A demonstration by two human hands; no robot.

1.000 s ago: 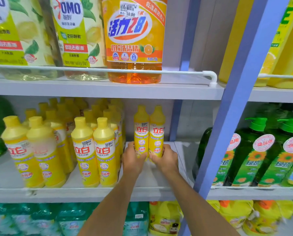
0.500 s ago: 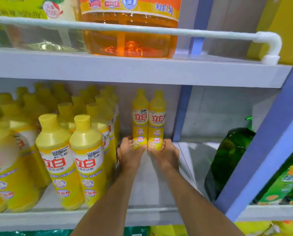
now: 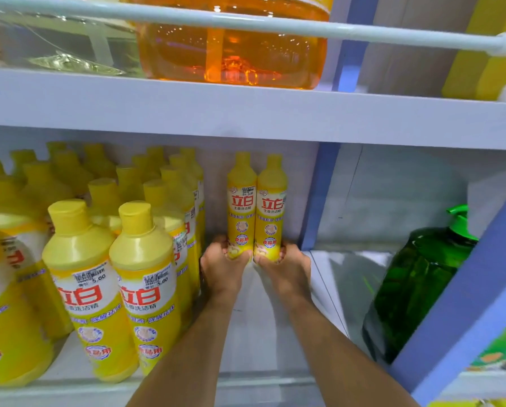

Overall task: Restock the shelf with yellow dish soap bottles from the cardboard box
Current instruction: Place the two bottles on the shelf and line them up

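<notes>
Two slim yellow dish soap bottles stand upright, side by side, at the back of the middle shelf (image 3: 275, 342), close to the rear wall. My left hand (image 3: 222, 267) grips the base of the left bottle (image 3: 241, 204). My right hand (image 3: 285, 267) grips the base of the right bottle (image 3: 272, 207). Left of them stand several rows of the same yellow bottles (image 3: 146, 277), running from front to back. The cardboard box is out of view.
A blue upright post (image 3: 319, 195) bounds the shelf bay just right of the two bottles. A dark green pump bottle (image 3: 416, 283) stands in the neighbouring bay. The shelf above (image 3: 246, 110) carries a large orange jug (image 3: 231, 51) behind a white rail (image 3: 275, 24).
Both hands have pushed the two bottles further back on the shelf, toward the rear wall. The camera has moved closer and lower into the shelf bay.
</notes>
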